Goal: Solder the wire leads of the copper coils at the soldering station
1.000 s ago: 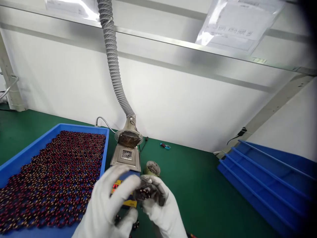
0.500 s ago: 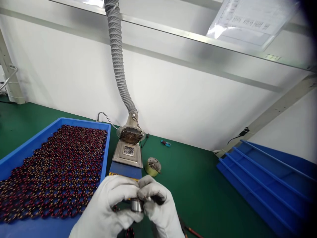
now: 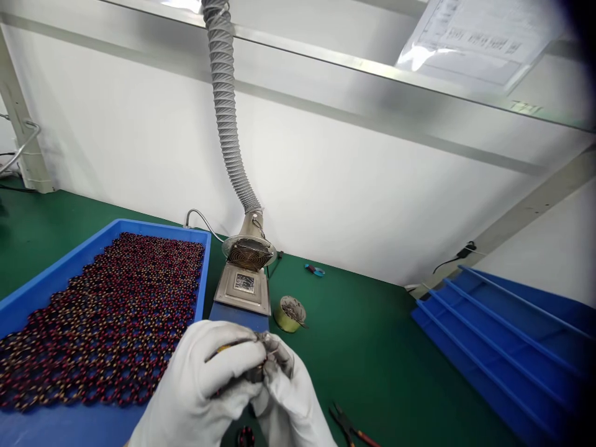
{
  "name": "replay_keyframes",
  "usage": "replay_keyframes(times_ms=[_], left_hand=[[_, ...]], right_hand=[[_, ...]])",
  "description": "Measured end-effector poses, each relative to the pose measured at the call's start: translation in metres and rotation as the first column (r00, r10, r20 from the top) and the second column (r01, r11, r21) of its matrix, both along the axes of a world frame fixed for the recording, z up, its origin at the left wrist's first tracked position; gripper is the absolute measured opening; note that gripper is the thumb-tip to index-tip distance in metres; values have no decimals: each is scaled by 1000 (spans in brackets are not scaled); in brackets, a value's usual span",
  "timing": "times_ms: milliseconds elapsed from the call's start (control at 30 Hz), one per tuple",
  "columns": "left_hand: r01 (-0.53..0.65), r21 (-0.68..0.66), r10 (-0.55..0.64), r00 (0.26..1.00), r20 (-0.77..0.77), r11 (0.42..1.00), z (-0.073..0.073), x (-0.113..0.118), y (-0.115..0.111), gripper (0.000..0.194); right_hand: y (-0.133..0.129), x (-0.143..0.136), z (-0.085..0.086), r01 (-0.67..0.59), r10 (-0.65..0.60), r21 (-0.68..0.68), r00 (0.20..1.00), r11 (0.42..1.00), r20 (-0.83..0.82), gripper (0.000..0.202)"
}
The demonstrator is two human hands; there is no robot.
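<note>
In white gloves, my two hands meet at the lower middle of the head view. My left hand is closed, its fingers curled around a small metal cylinder that is mostly hidden. My right hand pinches at the cylinder's near side; whatever lies between its blackened fingertips is too small to make out. Below them, a red-and-black wound ring coil shows at the bottom edge. Pliers with red handles lie to the right of my right hand.
On the left, a blue tray holds many rows of ring coils. Behind my hands stands a metal solder pot under a fume hose. Beside it are a small tin and blue snips. Blue trays lean at right.
My fingers have closed in over the metal cylinder, which showed its shiny side before and is now largely covered. The view has shifted slightly, bringing more of the pliers into sight.
</note>
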State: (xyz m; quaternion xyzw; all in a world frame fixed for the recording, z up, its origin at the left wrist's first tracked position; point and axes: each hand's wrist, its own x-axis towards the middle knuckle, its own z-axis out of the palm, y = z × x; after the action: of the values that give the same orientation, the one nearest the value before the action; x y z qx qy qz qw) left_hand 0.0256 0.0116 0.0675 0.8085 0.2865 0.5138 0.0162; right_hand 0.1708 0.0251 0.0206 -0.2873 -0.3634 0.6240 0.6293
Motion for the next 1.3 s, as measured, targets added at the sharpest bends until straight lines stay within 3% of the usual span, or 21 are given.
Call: replay_keyframes(times_ms=[100,200,333,467,533,667,800,900,1000,1167,1233,1300], left_hand=[[40,-136,-37,999,20,990,2,0,-2,33],[104,-207,-80,989,122,973,0,-1,-2,24],[190,-370,-73,948,309,909,-3,-4,-1,13],[199,-519,97,867,488,831,0,-9,-1,16],[145,-528,106,903,417,837,1,-9,-3,13],[72,-368,-27,992,126,927,-1,-1,-6,46],[171,-207,-152,983,107,963,-2,-1,-3,31],[267,-208,-228,954,195,941,-2,-4,-1,27],[327,-272,-217,904,368,905,-2,-5,-1,10],[410,-410,-23,729,684,815,1,-9,-4,9],[407,-499,27,754,656,765,5,-10,-4,18],[411,-550,-46,828,558,727,7,-9,-3,27]], right_hand=[[2,-4,-4,79,-79,-14,997,997,-6,35],[2,-4,-1,125,-125,-11,992,992,21,33],[1,0,11,-30,33,-42,996,999,78,31],[-10,-3,24,-189,185,-63,980,980,-71,33],[-20,-7,29,-237,215,-96,958,967,-191,31],[-33,-13,35,-178,160,-102,973,979,-167,30],[-32,-12,32,-110,106,-67,993,992,-56,28],[-30,-10,29,-110,111,-53,994,993,10,24],[-28,-10,24,-126,128,-52,991,991,37,28],[-26,-6,18,-167,168,-49,985,985,26,37],[-26,-3,17,-173,175,-58,985,983,16,35],[-26,-2,15,-168,169,-59,986,984,11,34]])
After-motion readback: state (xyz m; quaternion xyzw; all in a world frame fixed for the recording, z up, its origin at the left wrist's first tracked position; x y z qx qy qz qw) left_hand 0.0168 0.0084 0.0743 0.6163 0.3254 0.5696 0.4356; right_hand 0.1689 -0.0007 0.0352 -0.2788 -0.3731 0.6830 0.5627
